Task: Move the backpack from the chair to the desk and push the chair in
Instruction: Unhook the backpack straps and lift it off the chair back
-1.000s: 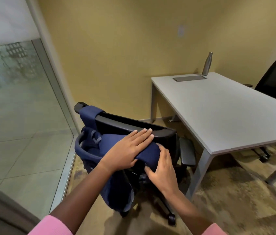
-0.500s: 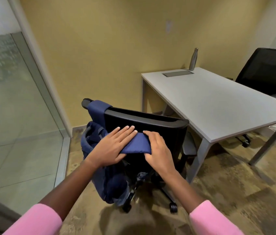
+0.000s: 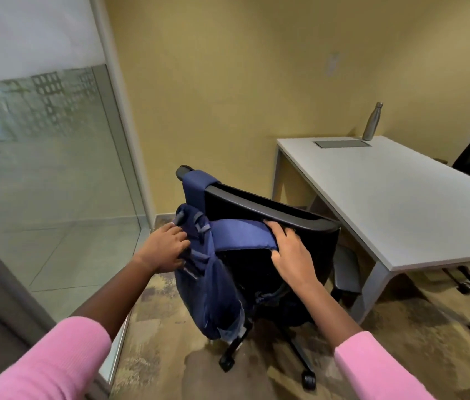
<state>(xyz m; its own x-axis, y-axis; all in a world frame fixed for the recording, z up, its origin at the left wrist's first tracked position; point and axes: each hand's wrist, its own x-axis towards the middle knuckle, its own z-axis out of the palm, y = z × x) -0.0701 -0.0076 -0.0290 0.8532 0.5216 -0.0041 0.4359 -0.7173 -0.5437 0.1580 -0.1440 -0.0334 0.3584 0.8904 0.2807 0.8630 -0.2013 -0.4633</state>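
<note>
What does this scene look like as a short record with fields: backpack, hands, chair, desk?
backpack: blue backpack hangs behind the chair back, one strap looped over its top corner
left hand: left hand grips the backpack's side
right hand: right hand on the other strap
chair: black chair stands away from the desk
desk: white desk holds a metal bottle

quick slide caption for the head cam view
Both hands, left and right, work a navy backpack off the black office chair beside a white desk.

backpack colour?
Navy blue, straps a slightly brighter blue; the backpack hangs on the black chair. Head view, the only one.
</note>
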